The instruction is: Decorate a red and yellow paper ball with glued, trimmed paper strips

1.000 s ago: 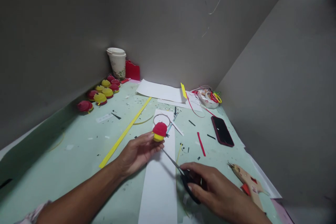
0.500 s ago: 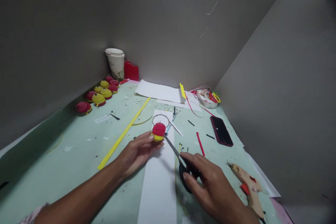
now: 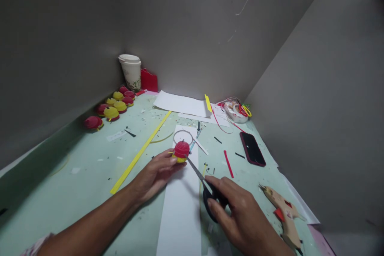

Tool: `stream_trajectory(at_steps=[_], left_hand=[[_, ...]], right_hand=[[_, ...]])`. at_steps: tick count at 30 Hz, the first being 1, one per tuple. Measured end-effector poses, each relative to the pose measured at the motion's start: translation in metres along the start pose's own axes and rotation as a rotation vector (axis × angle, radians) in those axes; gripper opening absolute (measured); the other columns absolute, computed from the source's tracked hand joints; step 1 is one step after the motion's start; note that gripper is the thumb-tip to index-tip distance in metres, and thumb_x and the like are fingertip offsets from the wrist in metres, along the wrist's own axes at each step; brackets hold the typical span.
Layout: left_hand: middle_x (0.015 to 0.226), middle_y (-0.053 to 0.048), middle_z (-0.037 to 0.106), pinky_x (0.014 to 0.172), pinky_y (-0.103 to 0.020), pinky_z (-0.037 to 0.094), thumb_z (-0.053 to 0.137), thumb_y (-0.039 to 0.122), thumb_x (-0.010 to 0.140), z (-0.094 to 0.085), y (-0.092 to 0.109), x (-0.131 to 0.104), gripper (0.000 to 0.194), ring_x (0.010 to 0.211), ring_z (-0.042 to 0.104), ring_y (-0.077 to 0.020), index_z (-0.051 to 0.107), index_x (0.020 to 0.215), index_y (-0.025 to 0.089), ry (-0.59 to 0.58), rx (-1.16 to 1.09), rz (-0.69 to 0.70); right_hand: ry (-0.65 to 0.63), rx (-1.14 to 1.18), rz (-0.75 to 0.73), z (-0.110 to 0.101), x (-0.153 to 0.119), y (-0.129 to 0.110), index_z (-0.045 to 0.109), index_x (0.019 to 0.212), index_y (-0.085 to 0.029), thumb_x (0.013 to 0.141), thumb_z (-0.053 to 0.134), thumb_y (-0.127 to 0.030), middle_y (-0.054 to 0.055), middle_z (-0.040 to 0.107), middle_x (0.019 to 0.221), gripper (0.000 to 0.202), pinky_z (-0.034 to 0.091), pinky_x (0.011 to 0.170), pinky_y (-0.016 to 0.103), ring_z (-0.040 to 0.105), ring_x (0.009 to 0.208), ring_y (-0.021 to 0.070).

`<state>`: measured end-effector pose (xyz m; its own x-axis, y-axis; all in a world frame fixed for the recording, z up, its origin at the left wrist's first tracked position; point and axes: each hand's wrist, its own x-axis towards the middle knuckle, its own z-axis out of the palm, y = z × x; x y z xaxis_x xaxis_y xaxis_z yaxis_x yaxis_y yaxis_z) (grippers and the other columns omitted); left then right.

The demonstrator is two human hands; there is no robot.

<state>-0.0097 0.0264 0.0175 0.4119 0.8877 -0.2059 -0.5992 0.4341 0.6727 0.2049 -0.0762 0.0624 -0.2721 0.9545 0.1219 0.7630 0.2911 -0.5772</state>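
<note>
Between the fingers of my left hand point(image 3: 160, 168) is a small dome-shaped quilled paper piece point(image 3: 181, 149), red on top and yellow below, with tiny dark bits at its side and top. My right hand point(image 3: 237, 208) is closed around the black handles of a pair of scissors point(image 3: 196, 172). The blade tips touch, or nearly touch, the right side of the piece where red meets yellow. Under both hands runs a long white paper strip point(image 3: 180, 216), and a thin ring point(image 3: 183, 137) lies on it just beyond the piece.
Several similar red and yellow pieces point(image 3: 111, 113) sit at the left wall near a paper cup point(image 3: 131, 73). A yellow strip point(image 3: 141, 154) lies left. To the right are a phone point(image 3: 252, 149), a glue gun point(image 3: 282, 212) and a red strip point(image 3: 228, 164). White sheets point(image 3: 183, 104) lie at the back.
The scissor tips have shifted slightly left and down along the piece. The piece is tilted a little differently, showing more of its red top. Both hands keep their hold.
</note>
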Motion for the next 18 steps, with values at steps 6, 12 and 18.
stream_trajectory(at_steps=[6,12,18], left_hand=[[0.102,-0.012,0.075,0.095,-0.028,0.051,0.074,0.009,0.073,-0.0002,0.0006,-0.0004,0.025,0.096,0.066,-0.0206,0.077,0.098,0.009,-0.041,0.031,0.001],[0.106,-0.013,0.075,0.096,-0.029,0.049,0.074,0.009,0.074,0.0004,0.0016,-0.001,0.027,0.098,0.067,-0.0214,0.076,0.1,0.011,-0.033,0.057,-0.002],[0.103,-0.012,0.074,0.096,-0.029,0.048,0.074,0.01,0.075,-0.0004,0.0018,-0.0013,0.026,0.096,0.067,-0.021,0.075,0.101,0.012,-0.028,0.069,-0.022]], right_hand=[[-0.019,-0.032,0.003,-0.0013,-0.0014,0.0009,0.057,0.132,-0.019,0.09,0.053,-0.021,0.01,0.069,0.098,0.042,0.054,0.076,0.037,0.067,0.087,0.0234],[-0.03,-0.036,0.011,-0.0022,-0.0025,0.001,0.057,0.132,-0.019,0.09,0.054,-0.022,0.011,0.07,0.1,0.042,0.055,0.078,0.038,0.068,0.087,0.024],[-0.039,-0.022,0.03,-0.0027,-0.0021,-0.0013,0.058,0.131,-0.018,0.09,0.052,-0.023,0.012,0.07,0.101,0.042,0.056,0.078,0.041,0.068,0.088,0.026]])
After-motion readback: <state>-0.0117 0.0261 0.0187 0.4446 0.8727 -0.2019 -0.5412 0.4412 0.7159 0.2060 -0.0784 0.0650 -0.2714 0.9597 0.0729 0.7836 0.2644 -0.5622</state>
